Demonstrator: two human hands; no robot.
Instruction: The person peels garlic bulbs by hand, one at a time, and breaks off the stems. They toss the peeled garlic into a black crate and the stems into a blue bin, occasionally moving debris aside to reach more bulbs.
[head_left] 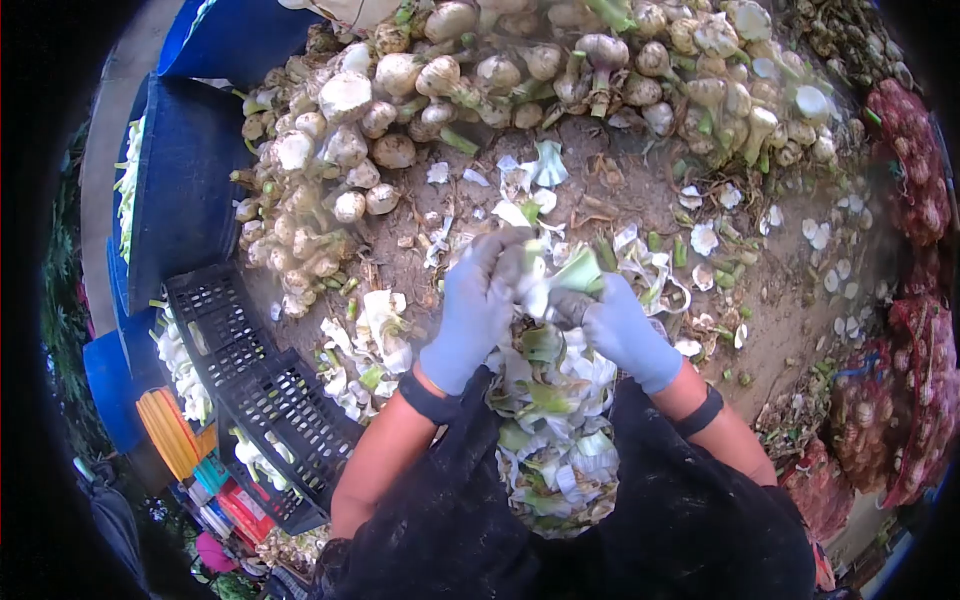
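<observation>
Both hands wear grey-blue gloves with dirty, dark fingers. My left hand [475, 305] is closed round the white lower part of a garlic piece [535, 283], partly blurred. At its right side, my right hand [618, 325] pinches the same piece near its pale green leafy sheath [577, 272]. Below the hands, a heap of peeled garlic skins [555, 430] lies on the dark cloth of my lap. Loose white skins [385, 325] are scattered on the ground on both sides.
Piled garlic bulbs [395, 75] curve across the back and left. Black perforated crates [270, 390] stand at the left, beside blue containers [185, 180] and an orange one [170, 430]. Red mesh sacks of garlic [920, 380] line the right. Dirt ground [600, 170] shows between.
</observation>
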